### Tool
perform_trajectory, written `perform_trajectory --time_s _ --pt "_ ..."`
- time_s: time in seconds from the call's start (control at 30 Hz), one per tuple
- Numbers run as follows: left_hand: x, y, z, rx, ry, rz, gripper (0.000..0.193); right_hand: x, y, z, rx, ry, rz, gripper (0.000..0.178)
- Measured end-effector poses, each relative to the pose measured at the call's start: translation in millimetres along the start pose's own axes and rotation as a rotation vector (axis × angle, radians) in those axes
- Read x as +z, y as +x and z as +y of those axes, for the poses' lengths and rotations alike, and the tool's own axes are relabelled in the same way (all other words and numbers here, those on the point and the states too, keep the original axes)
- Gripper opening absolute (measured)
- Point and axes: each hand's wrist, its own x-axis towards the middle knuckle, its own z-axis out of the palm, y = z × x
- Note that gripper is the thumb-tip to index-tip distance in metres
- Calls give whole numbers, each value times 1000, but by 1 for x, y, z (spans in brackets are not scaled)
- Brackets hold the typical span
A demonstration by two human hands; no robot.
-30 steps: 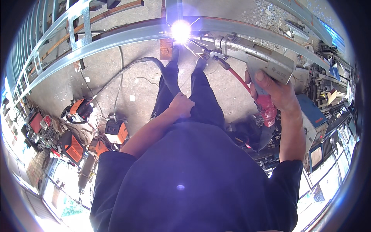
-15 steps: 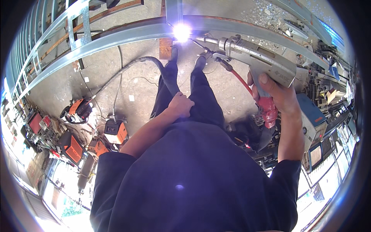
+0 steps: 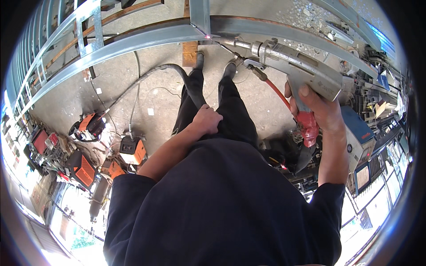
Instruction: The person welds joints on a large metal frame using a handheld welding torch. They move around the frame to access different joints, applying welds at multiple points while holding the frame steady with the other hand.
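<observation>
My right hand point(image 3: 321, 111) is wrapped round the grip of a silver welding gun point(image 3: 304, 66), whose handle has red wrapping at its lower end. The gun's thin nozzle points left, its tip at the joint where a galvanized steel crosspiece point(image 3: 200, 15) meets a long steel beam point(image 3: 146, 42). A small pinkish glow shows at that joint. Under the barrel runs a red hose point(image 3: 276, 91) with a metal fitting. My left hand point(image 3: 207, 120) is closed round a thick black hose point(image 3: 191, 88) in front of my thigh.
A rusty block point(image 3: 189, 53) lies under the beam, close to my shoes. Orange-and-black machines point(image 3: 133, 150) and trailing cables occupy the left floor. A blue-and-white cabinet point(image 3: 357, 133) stands beside my right arm. Metal offcuts point(image 3: 377, 95) are heaped at the right; a steel rack point(image 3: 33, 66) fills the far left.
The bright white-violet arc at the joint has died down to a small glow, and the purple glare on my shirt is gone. Both hands keep their holds, nearly unmoved.
</observation>
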Motion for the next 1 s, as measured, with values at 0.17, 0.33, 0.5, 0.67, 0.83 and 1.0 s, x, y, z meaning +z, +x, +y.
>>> perform_trajectory --time_s 0.17,0.33,0.5,0.67,0.83,1.0 --pt "0 -1 1 -9 5 -10 31 2 2 0 -4 49 -22 34" --pt "0 -1 1 -8 8 -15 33 1 2 1 -31 -51 -10 44" --pt "2 -2 -2 1 2 -11 34 3 4 2 -35 -71 -15 47" --pt "2 -2 -2 -5 23 -18 33 4 3 4 -22 -77 1 49" --pt "0 -4 -1 -9 11 -20 30 3 3 2 -22 -26 -49 32" --pt "-4 -6 1 -12 8 -42 28 4 2 4 -26 -63 -20 42"
